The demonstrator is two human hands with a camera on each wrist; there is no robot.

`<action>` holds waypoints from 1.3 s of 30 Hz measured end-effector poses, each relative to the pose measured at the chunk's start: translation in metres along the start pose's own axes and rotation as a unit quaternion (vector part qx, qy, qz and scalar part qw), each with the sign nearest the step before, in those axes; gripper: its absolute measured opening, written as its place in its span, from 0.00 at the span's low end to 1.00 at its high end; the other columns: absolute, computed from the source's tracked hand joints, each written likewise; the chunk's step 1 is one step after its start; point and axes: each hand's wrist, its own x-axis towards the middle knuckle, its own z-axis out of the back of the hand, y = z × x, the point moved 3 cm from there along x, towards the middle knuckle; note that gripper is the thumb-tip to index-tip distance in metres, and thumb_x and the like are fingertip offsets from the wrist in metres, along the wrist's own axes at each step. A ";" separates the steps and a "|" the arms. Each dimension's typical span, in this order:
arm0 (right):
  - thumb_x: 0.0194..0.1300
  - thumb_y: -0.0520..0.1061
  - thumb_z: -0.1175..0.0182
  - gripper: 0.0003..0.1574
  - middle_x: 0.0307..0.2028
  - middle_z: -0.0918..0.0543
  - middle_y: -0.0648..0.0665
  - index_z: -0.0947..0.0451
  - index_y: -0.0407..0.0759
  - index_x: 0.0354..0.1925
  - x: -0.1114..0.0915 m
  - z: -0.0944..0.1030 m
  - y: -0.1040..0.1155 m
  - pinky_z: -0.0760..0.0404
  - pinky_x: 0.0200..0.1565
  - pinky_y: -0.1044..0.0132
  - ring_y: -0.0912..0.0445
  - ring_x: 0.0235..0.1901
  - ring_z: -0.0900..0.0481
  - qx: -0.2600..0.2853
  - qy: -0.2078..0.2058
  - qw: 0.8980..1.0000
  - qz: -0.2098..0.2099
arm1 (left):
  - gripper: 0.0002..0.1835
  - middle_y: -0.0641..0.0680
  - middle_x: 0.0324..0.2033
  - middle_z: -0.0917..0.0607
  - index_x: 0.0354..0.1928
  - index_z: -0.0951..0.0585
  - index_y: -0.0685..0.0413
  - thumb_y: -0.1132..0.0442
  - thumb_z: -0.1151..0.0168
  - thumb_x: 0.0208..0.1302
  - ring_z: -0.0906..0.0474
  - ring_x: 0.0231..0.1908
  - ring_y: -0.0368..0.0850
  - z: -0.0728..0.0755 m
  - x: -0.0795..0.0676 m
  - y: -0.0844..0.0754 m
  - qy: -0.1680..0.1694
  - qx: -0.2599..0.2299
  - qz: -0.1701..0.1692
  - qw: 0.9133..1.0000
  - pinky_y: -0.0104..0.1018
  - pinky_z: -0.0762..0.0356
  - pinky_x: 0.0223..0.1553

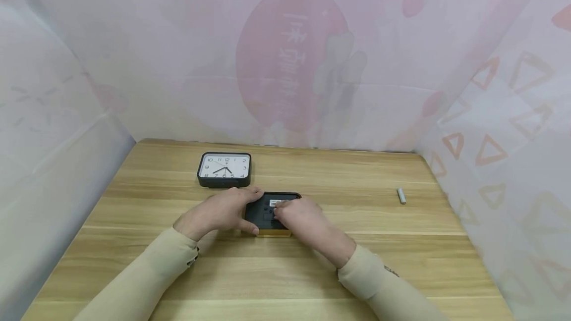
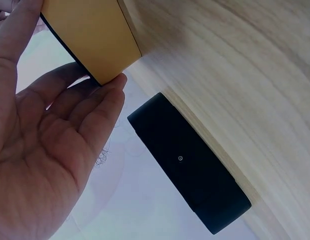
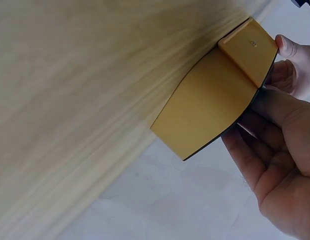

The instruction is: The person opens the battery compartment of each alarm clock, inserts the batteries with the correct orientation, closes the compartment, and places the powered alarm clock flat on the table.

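A gold-sided clock (image 1: 254,214) lies face down on the table, its black back with a white label turned up. My left hand (image 1: 227,208) grips its left end, thumb at the near edge and fingers at the far one. In the left wrist view those fingers meet a corner of the gold side (image 2: 92,37). Over the clock's back, my right hand (image 1: 303,217) bends its fingers down to the part below the label; the fingertips are mostly hidden, and I cannot tell whether they pinch something. The right wrist view shows the gold side (image 3: 207,102) below that hand (image 3: 280,145).
A black clock (image 1: 225,168) with a white dial lies face up just beyond my left hand. Far off to the right is a small grey battery (image 1: 401,195) on the wooden table (image 1: 357,177). Printed cloth walls (image 1: 383,108) stand behind and at both sides.
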 end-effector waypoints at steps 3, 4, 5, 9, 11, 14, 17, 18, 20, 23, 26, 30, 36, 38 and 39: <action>0.79 0.46 0.23 0.04 0.51 0.02 0.55 0.03 0.56 0.47 0.001 0.000 0.002 0.04 0.39 0.64 0.60 0.42 0.04 -0.011 0.011 1.000 0.000 | 0.57 0.67 0.86 0.24 0.86 0.23 0.62 0.39 0.10 0.64 0.22 0.83 0.70 0.000 0.001 0.000 0.000 0.005 -0.002 1.000 0.64 0.22 0.85; 0.81 0.47 0.25 0.04 0.51 0.02 0.55 0.03 0.56 0.48 0.001 0.000 0.002 0.04 0.39 0.64 0.59 0.42 0.04 -0.010 0.014 1.000 -0.001 | 0.57 0.68 0.86 0.24 0.85 0.23 0.62 0.39 0.10 0.64 0.21 0.82 0.70 0.000 0.001 0.000 -0.002 0.008 -0.003 1.000 0.64 0.22 0.85; 0.83 0.49 0.27 0.06 0.52 0.02 0.55 0.03 0.56 0.48 0.002 0.000 0.003 0.04 0.38 0.64 0.59 0.42 0.04 -0.009 0.017 1.000 -0.002 | 0.57 0.67 0.86 0.24 0.85 0.23 0.62 0.39 0.10 0.64 0.21 0.82 0.70 0.000 0.001 0.000 -0.002 0.007 -0.003 1.000 0.64 0.22 0.85; 0.88 0.56 0.33 0.14 0.51 0.02 0.55 0.03 0.55 0.48 0.003 0.000 0.003 0.05 0.36 0.64 0.58 0.42 0.04 -0.007 0.020 1.000 -0.006 | 0.56 0.67 0.86 0.23 0.85 0.23 0.63 0.40 0.09 0.64 0.21 0.82 0.69 0.000 0.002 0.000 -0.003 0.009 -0.003 1.000 0.63 0.21 0.85; 0.88 0.57 0.33 0.15 0.50 0.02 0.55 0.02 0.55 0.47 0.003 0.001 0.003 0.05 0.34 0.65 0.59 0.41 0.04 -0.007 0.019 1.000 -0.005 | 0.56 0.67 0.86 0.23 0.85 0.23 0.63 0.40 0.09 0.64 0.20 0.82 0.69 0.000 0.002 -0.001 -0.002 0.011 -0.004 1.000 0.62 0.20 0.84; 0.87 0.58 0.33 0.16 0.47 0.02 0.56 0.03 0.55 0.46 0.004 0.003 0.002 0.06 0.34 0.65 0.60 0.40 0.05 0.003 0.021 1.000 -0.006 | 0.55 0.67 0.85 0.22 0.85 0.23 0.63 0.41 0.09 0.64 0.19 0.81 0.69 0.000 0.003 -0.001 -0.002 0.013 -0.005 1.000 0.62 0.19 0.84; 0.87 0.58 0.32 0.17 0.47 0.02 0.56 0.02 0.54 0.46 0.005 0.004 0.002 0.05 0.36 0.65 0.61 0.40 0.05 0.007 0.027 1.000 -0.003 | 0.55 0.67 0.85 0.22 0.84 0.22 0.63 0.41 0.09 0.64 0.19 0.81 0.69 0.000 0.002 -0.001 -0.001 0.015 -0.003 1.000 0.62 0.19 0.83; 0.87 0.58 0.32 0.16 0.47 0.02 0.56 0.02 0.54 0.46 0.005 0.004 0.002 0.05 0.36 0.65 0.61 0.40 0.05 0.007 0.029 1.000 -0.001 | 0.55 0.67 0.85 0.22 0.84 0.22 0.63 0.41 0.09 0.64 0.19 0.81 0.69 0.000 0.002 -0.001 -0.001 0.016 -0.002 1.000 0.62 0.19 0.83; 0.87 0.58 0.32 0.16 0.47 0.02 0.55 0.02 0.54 0.47 0.006 0.004 0.001 0.05 0.36 0.66 0.62 0.40 0.05 0.004 0.032 0.999 0.001 | 0.55 0.66 0.85 0.22 0.84 0.22 0.62 0.40 0.09 0.64 0.19 0.81 0.69 0.001 0.002 -0.001 -0.001 0.018 -0.001 1.000 0.63 0.19 0.83; 0.87 0.59 0.31 0.17 0.46 0.02 0.55 0.02 0.54 0.47 0.006 0.005 0.001 0.06 0.35 0.67 0.62 0.37 0.06 0.001 0.031 1.000 0.004 | 0.55 0.66 0.85 0.21 0.84 0.22 0.62 0.40 0.09 0.63 0.18 0.80 0.68 0.001 0.002 -0.002 -0.001 0.019 0.001 1.000 0.63 0.18 0.82; 0.86 0.58 0.30 0.16 0.43 0.02 0.56 0.03 0.54 0.44 0.006 0.006 0.000 0.08 0.33 0.68 0.63 0.34 0.09 0.000 0.025 1.000 0.006 | 0.55 0.66 0.84 0.21 0.84 0.22 0.62 0.41 0.09 0.63 0.18 0.80 0.68 0.001 0.002 -0.002 -0.001 0.018 -0.001 1.000 0.62 0.18 0.82; 0.84 0.58 0.28 0.14 0.39 0.03 0.56 0.04 0.54 0.42 0.006 0.006 0.000 0.09 0.32 0.67 0.63 0.32 0.11 -0.003 0.017 1.000 0.009 | 0.54 0.66 0.84 0.21 0.84 0.21 0.62 0.41 0.09 0.63 0.18 0.79 0.68 0.002 0.002 -0.003 -0.002 0.016 -0.004 1.000 0.62 0.18 0.82; 0.83 0.51 0.25 0.08 0.41 0.03 0.54 0.05 0.53 0.41 0.006 0.008 0.004 0.07 0.33 0.65 0.59 0.33 0.09 -0.020 0.043 0.999 0.009 | 0.54 0.65 0.84 0.21 0.84 0.21 0.61 0.41 0.09 0.64 0.18 0.80 0.68 0.002 0.002 -0.002 0.001 0.016 -0.001 1.000 0.62 0.18 0.82; 0.82 0.48 0.24 0.06 0.43 0.03 0.53 0.04 0.54 0.42 0.006 0.009 0.007 0.07 0.33 0.65 0.59 0.33 0.08 -0.045 0.055 0.997 0.017 | 0.55 0.66 0.84 0.21 0.84 0.22 0.61 0.40 0.09 0.63 0.18 0.80 0.68 0.002 0.002 -0.002 0.000 0.017 0.000 1.000 0.62 0.18 0.82; 0.81 0.48 0.24 0.06 0.43 0.03 0.53 0.04 0.54 0.41 0.006 0.009 0.009 0.07 0.32 0.64 0.58 0.33 0.08 -0.057 0.056 0.997 0.021 | 0.55 0.66 0.84 0.21 0.84 0.22 0.61 0.40 0.09 0.63 0.18 0.80 0.68 0.002 0.002 -0.002 0.000 0.017 -0.001 1.000 0.62 0.18 0.82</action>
